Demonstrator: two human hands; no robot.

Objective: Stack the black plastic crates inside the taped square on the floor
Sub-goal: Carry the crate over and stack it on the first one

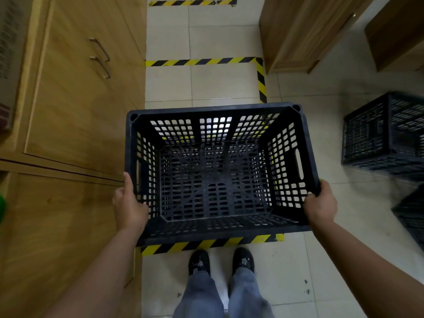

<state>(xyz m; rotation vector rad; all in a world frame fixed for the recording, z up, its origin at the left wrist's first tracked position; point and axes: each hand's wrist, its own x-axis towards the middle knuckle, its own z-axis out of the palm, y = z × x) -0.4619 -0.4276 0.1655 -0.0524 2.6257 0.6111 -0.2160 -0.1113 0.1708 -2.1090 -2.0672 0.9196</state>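
Note:
An empty black perforated plastic crate point(215, 180) hangs open side up over the taped square. My left hand point(129, 206) grips its left wall near the front corner. My right hand point(320, 203) grips the right rim near the front corner. The square is marked by yellow-and-black tape point(202, 62) on the pale tiles; its far side, right side and near side show around the crate. Two more black crates sit at the right: one point(385, 134) beyond the tape, another point(413, 214) cut off by the frame edge.
A wooden cabinet point(68, 111) with metal handles lines the left side of the square. Wooden furniture point(305, 33) stands at the back right. My shoes point(220, 260) are just in front of the near tape. A second taped line point(192, 2) lies farther away.

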